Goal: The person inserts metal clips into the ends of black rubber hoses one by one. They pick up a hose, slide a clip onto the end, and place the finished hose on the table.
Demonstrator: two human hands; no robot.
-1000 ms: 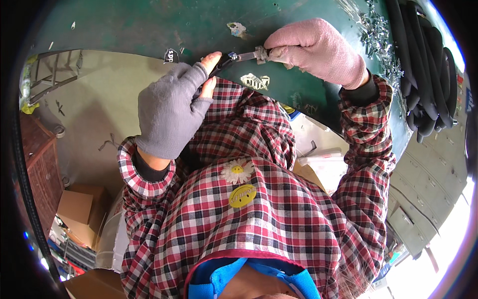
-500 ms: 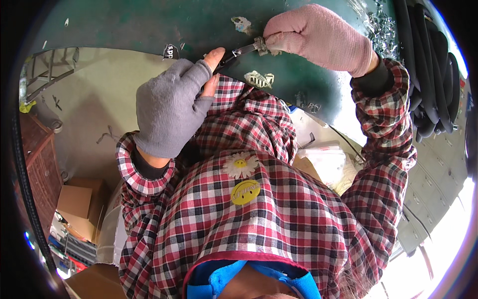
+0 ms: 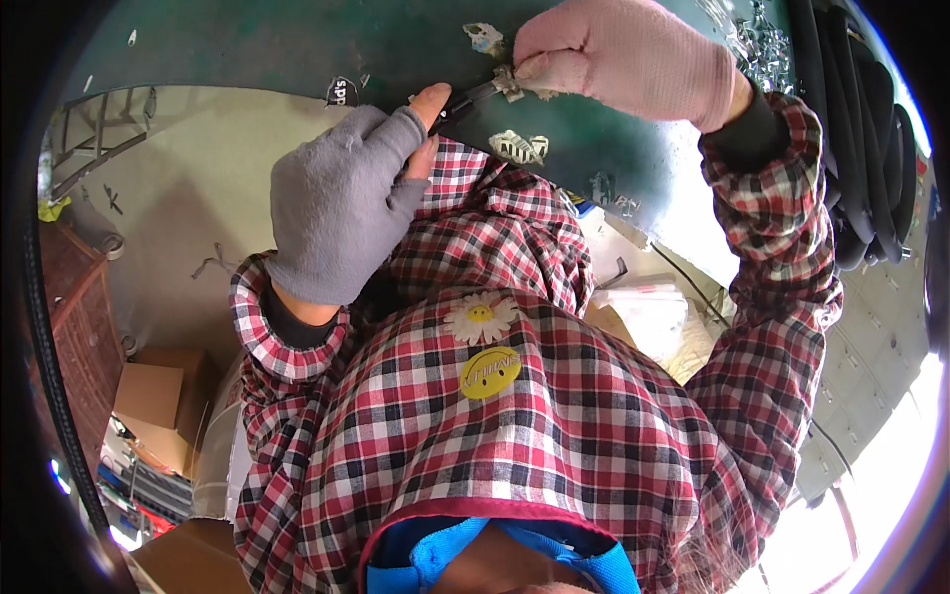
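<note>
Left hand: your left hand (image 3: 341,203), in coarse grey knit, bare fingertips clamped on a slim black piece (image 3: 450,111);
Right hand: your right hand (image 3: 633,61), in fuzzy pink knit, pinching a crumpled greyish scrap (image 3: 509,83);
Black piece: narrow, grey toward its far end; between your hands, over the green desk (image 3: 247,49);
Lettering: on a torn label (image 3: 520,148) and your round yellow patch (image 3: 490,373)

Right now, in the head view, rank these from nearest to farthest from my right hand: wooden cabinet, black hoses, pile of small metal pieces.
From your right hand:
1. Pile of small metal pieces, just to its right on the table.
2. Black hoses, farther right.
3. Wooden cabinet, at the far left.
</note>
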